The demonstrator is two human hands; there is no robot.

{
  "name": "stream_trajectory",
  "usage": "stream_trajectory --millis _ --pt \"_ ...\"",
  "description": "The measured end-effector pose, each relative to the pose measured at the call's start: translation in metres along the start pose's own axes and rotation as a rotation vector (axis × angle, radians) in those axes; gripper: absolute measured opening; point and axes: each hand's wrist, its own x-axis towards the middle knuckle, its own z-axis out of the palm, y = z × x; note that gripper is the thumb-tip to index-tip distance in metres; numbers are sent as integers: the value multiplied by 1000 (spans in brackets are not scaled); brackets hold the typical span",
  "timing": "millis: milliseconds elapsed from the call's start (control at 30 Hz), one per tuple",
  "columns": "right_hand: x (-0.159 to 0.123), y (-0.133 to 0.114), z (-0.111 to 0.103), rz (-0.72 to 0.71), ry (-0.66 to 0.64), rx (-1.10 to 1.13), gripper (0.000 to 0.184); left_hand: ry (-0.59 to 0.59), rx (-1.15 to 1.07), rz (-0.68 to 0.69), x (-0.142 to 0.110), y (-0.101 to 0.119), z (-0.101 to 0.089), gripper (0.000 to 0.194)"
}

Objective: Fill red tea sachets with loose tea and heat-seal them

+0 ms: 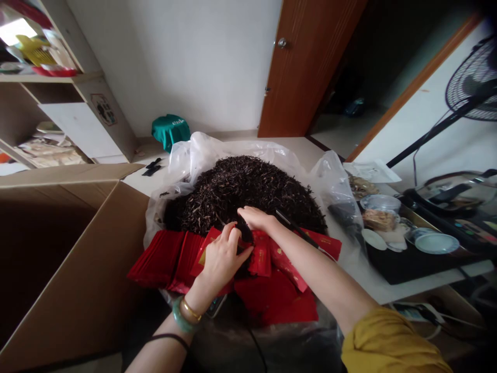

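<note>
My left hand [222, 260] curls its fingers [232, 235] together into the heap of dark loose tea [243, 189] at frame centre, my right hand [256, 218] just beside it, fingers [245, 211] together, grip unclear. A hasty pull could scatter leaves over the red packets [267, 300] below or into the open cardboard box [77, 259] at left

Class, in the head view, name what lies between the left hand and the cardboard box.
The head view shows red packets lying between the left hand and the cardboard box.
</note>
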Motion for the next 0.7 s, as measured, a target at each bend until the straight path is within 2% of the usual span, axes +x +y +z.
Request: stream_trajectory --millis 200,333,467,567,633,700 --pt "4 4 2 16 97 44 26 -19 -7 -16 1 1 -5 26" --pt "-6 11 -11 33 217 118 20 -48 12 -33 2 1 -7 25" --pt "-32 11 -37 4 325 233 19 -70 13 -56 3 2 -7 26" --pt "-58 -1 -54 -128 380 486 17 -83 14 -67 3 3 -6 26" --pt "-72 -14 -61 -199 368 579 19 -80 12 -69 4 3 -5 26" --pt "-83 -27 -63 -211 333 581 21 -70 8 -75 4 3 -4 28"
